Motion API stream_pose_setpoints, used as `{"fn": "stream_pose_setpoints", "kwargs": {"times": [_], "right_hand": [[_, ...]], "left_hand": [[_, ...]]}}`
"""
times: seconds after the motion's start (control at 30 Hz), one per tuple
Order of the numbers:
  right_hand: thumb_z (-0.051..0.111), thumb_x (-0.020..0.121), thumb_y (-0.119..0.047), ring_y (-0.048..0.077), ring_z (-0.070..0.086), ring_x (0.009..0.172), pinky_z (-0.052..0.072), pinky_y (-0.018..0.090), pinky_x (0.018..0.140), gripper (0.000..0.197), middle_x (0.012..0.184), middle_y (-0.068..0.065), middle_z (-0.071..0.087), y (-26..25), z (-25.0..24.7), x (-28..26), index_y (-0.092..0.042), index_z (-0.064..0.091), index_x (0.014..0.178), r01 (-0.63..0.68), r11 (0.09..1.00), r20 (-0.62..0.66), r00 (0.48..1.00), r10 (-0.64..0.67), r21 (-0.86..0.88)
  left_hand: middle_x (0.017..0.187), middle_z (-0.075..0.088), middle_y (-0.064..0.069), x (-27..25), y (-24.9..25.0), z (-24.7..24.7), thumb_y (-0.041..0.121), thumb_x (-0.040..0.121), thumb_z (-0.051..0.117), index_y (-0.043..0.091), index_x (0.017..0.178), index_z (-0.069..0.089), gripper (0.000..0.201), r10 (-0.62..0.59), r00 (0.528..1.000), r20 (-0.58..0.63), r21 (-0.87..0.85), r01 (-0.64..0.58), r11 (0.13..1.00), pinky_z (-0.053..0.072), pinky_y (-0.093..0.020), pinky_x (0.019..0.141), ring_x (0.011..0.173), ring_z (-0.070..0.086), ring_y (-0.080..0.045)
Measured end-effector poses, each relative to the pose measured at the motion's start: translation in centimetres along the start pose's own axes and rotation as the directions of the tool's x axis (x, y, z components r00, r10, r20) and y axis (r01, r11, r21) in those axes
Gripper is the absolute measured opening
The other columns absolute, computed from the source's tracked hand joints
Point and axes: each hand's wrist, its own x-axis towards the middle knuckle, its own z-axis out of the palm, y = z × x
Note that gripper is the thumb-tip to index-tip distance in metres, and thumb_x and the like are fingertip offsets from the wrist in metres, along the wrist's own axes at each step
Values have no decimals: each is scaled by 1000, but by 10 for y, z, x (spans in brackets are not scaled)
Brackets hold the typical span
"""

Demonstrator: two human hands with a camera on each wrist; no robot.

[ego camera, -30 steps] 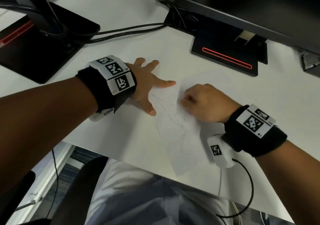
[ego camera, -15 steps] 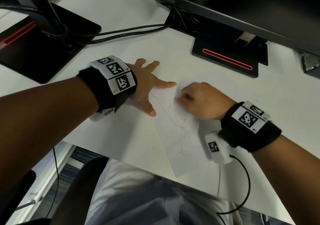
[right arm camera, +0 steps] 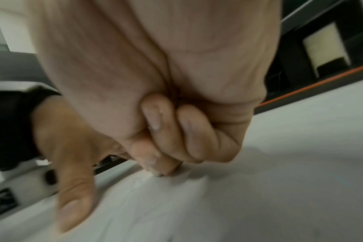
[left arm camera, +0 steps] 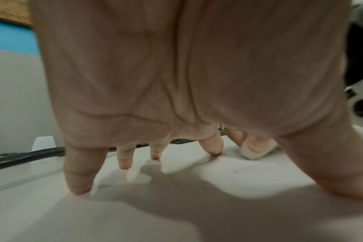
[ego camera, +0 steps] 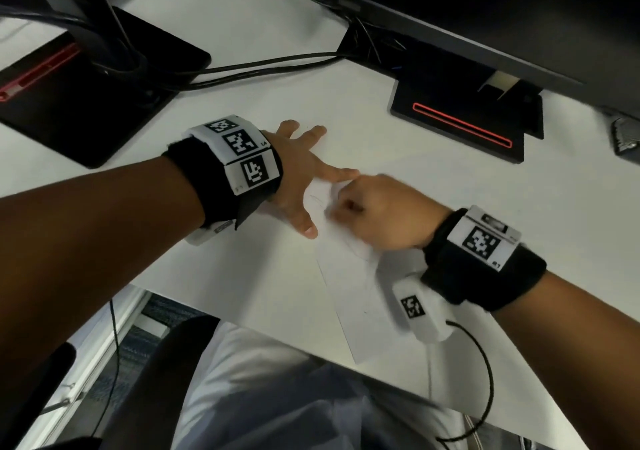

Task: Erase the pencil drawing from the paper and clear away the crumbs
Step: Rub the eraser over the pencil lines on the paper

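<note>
my right fingers point(right arm camera: 155, 147) are curled tight, pinching a small white eraser point(left arm camera: 252, 154) down onto the paper point(ego camera: 349, 297), which lies on the counter point(ego camera: 311, 79) at its near edge. left hand point(ego camera: 298, 179) spread flat, fingers point(left arm camera: 79, 172) straight and holding nothing, tips pressing the paper's far left part so it can't slide or crumple as i rub. faint pencil lines point(left arm camera: 249, 168) show just left of the eraser, so erasing isn't finished, and crumbs come later.
</note>
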Motion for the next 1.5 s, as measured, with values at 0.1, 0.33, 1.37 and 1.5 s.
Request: {"fn": "stream_pose_setpoints", "kwargs": {"times": [0.1, 0.33, 1.37, 1.5], "right_hand": [[46, 101, -30, 11, 52, 57, 35, 22, 55, 32, 61, -3, 53, 4, -8, 4, -15, 60, 77, -44, 999, -47, 998, 45, 28], [47, 101, -31, 10, 58, 66, 42, 23, 61, 34, 75, -1, 66, 1, -8, 7, -19, 66, 76, -30, 999, -49, 998, 31, 24], [53, 99, -32, 9, 48, 53, 33, 19, 49, 38, 59, -1, 54, -14, -2, 18, -8, 62, 71, -85, 992, -87, 992, 94, 96], [54, 97, -27, 7, 49, 53, 32, 15, 49, 34, 58, -7, 52, -24, 5, 16, -26, 50, 64, -67, 987, -72, 994, 78, 149]], "left_hand": [[162, -25, 5, -1, 1, -1, 76, 61, 73, 74, 138, -1, 107, -9, 1000, -10, -8, 9, 1000, 20, -64, 115, 149, -20, -35], [163, -24, 6, -2, 1, -1, 75, 61, 74, 74, 138, 1, 105, -8, 1000, -21, -9, 8, 1000, 22, -63, 114, 149, -18, -34], [162, -27, 4, 1, -6, 6, 86, 54, 68, 68, 143, 9, 109, 10, 1000, -22, -8, -10, 1000, -5, -66, 115, 148, -23, -33], [162, -27, 4, -1, -4, 4, 86, 56, 68, 60, 148, 15, 109, -1, 999, -32, 17, 1, 1000, -5, -66, 115, 149, -22, -33]]}}
